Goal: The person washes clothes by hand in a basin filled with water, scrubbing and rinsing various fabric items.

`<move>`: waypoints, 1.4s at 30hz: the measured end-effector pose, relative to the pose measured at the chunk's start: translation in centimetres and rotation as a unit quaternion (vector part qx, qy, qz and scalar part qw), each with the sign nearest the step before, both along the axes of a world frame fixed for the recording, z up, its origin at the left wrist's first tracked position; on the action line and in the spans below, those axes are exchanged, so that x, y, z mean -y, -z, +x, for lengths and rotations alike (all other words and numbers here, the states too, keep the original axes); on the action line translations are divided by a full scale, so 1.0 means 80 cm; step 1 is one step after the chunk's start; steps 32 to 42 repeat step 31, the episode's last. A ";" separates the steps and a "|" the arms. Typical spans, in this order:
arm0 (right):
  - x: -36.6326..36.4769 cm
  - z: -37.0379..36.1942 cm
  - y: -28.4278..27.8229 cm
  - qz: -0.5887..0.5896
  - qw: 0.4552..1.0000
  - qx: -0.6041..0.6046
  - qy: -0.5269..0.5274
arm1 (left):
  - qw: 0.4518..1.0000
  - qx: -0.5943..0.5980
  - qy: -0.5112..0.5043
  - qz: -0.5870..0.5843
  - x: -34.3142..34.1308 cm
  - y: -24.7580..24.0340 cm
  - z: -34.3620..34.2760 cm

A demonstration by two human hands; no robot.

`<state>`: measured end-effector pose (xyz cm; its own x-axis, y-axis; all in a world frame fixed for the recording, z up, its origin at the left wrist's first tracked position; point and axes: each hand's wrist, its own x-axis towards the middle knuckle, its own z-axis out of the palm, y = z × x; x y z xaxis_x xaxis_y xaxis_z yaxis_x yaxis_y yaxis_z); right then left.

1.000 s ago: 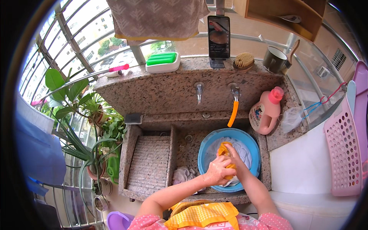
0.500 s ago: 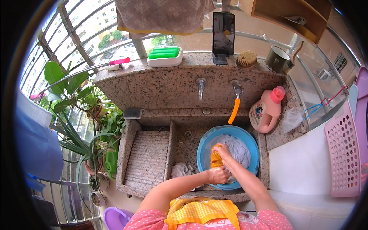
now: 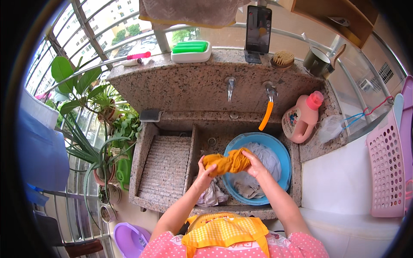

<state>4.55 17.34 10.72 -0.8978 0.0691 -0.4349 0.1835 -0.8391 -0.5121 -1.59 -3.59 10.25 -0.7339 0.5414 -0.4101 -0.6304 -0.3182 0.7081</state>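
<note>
A mustard-yellow cloth (image 3: pixel 226 162), bunched and twisted, stretches between my two hands. My left hand (image 3: pixel 206 170) is closed round its left end, above the sink floor beside the basin. The right end is gripped by my right hand (image 3: pixel 254 164), over the blue basin (image 3: pixel 284 148). Pale wet laundry (image 3: pixel 267 161) fills that basin, with a greyish-beige piece at its near side. A crumpled light cloth (image 3: pixel 213 194) lies on the sink floor below my left hand.
A ribbed stone washboard (image 3: pixel 165 167) forms the sink's left part. The tap with an orange hose (image 3: pixel 266 114) hangs behind the basin, with a pink detergent bottle (image 3: pixel 303 118) to its right. A phone (image 3: pixel 258 32), scrub brush (image 3: pixel 282 59) and pot (image 3: pixel 316 60) stand on the ledge.
Both hands have risen out of the basin with the yellow cloth. It now spans sideways between them, the left hand further left. The view has shifted slightly.
</note>
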 end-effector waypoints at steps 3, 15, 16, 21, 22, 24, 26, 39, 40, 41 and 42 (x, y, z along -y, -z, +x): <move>0.048 -0.006 -0.055 0.060 0.996 -0.056 0.021 | 0.990 0.135 0.022 0.043 0.019 0.032 0.010; 0.045 0.013 -0.044 0.368 0.862 -0.137 -0.320 | 1.000 0.003 -0.005 -0.012 0.057 -0.030 0.008; 0.032 0.010 -0.026 0.388 0.868 -0.087 -0.296 | 0.994 -0.050 0.008 -0.096 0.071 -0.022 0.006; -0.065 0.039 0.080 0.433 0.876 0.170 -0.131 | 0.718 -0.454 0.227 -0.476 0.115 0.042 0.024; -0.075 0.047 0.098 0.441 0.867 0.201 -0.120 | 0.688 -0.456 0.286 -0.486 0.135 0.081 0.033; -0.093 0.092 0.152 0.637 0.730 0.169 -0.180 | 0.600 -0.457 0.392 -0.526 0.134 0.115 0.050; -0.064 0.123 0.161 0.738 0.575 0.160 -0.314 | 0.527 -0.467 0.418 -0.574 0.132 0.128 0.058; -0.022 0.120 0.149 0.702 0.443 0.193 -0.524 | 0.474 -0.321 0.570 -0.589 0.081 0.078 0.030; -0.022 0.120 0.149 0.702 0.443 0.193 -0.524 | 0.474 -0.321 0.570 -0.589 0.081 0.078 0.030; -0.022 0.120 0.149 0.702 0.443 0.193 -0.524 | 0.474 -0.321 0.570 -0.589 0.081 0.078 0.030; -0.022 0.120 0.149 0.702 0.443 0.193 -0.524 | 0.474 -0.321 0.570 -0.589 0.081 0.078 0.030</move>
